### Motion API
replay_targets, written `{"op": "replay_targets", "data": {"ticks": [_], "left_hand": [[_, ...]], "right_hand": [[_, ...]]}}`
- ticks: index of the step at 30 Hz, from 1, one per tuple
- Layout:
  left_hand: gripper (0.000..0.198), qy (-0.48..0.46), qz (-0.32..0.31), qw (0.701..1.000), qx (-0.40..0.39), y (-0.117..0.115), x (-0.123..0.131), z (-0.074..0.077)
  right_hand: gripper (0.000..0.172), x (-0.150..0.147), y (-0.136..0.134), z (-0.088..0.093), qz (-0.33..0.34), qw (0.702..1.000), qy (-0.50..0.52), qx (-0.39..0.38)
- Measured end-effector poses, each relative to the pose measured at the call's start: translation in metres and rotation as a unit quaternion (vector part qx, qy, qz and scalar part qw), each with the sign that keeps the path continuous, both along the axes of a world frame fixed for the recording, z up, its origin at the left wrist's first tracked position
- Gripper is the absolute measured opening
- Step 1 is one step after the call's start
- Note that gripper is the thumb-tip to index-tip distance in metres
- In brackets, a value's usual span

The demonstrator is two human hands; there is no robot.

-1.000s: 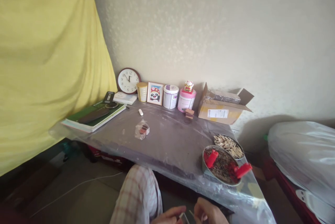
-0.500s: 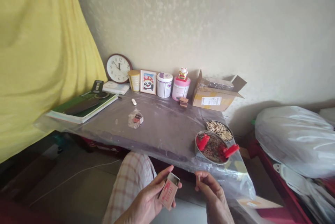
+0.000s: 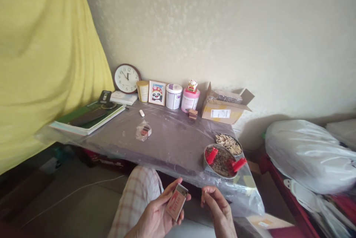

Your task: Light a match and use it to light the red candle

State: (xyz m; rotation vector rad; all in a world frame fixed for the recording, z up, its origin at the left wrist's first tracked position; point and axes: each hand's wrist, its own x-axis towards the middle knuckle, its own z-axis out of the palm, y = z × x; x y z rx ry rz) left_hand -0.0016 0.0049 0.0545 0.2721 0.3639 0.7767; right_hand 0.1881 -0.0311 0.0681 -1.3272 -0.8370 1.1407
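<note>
The right hand [image 3: 218, 205], pinching a slim pale wooden matchstick [image 3: 205, 195], has edged nearer the oblong pinkish cardboard matchbox [image 3: 176, 204] the left hand [image 3: 159, 214] grips.

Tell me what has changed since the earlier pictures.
Since the first picture, the left hand and right hand have come up from the bottom edge, bringing the matchbox in the left hand well into view. The right hand pinches a thin stick, as in the previous picture. The clock and carton stayed put.
</note>
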Motion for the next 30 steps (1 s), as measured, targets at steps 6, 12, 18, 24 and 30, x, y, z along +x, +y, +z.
{"op": "replay_targets", "data": {"ticks": [6, 12, 18, 24, 30], "left_hand": [[0.037, 0.002, 0.011, 0.999, -0.043, 0.005, 0.002, 0.016], [0.046, 0.0, 0.029, 0.999, -0.019, 0.01, 0.002, 0.02], [0.04, 0.012, 0.041, 0.999, -0.029, 0.013, 0.003, 0.024], [0.033, 0.016, 0.043, 0.998, -0.032, 0.018, 0.01, 0.028], [0.026, 0.002, 0.054, 0.998, -0.019, 0.021, 0.019, 0.034]], "right_hand": [[0.029, -0.01, 0.008, 0.012, 0.016, 1.0, -0.009, 0.02], [0.031, -0.014, 0.014, 0.016, 0.003, 0.999, -0.013, 0.03], [0.032, -0.017, 0.017, 0.025, -0.012, 0.998, -0.021, 0.055], [0.03, -0.029, 0.018, 0.012, -0.107, 0.985, -0.045, 0.126], [0.039, -0.042, 0.021, -0.012, -0.14, 0.9, -0.305, 0.279]]}}
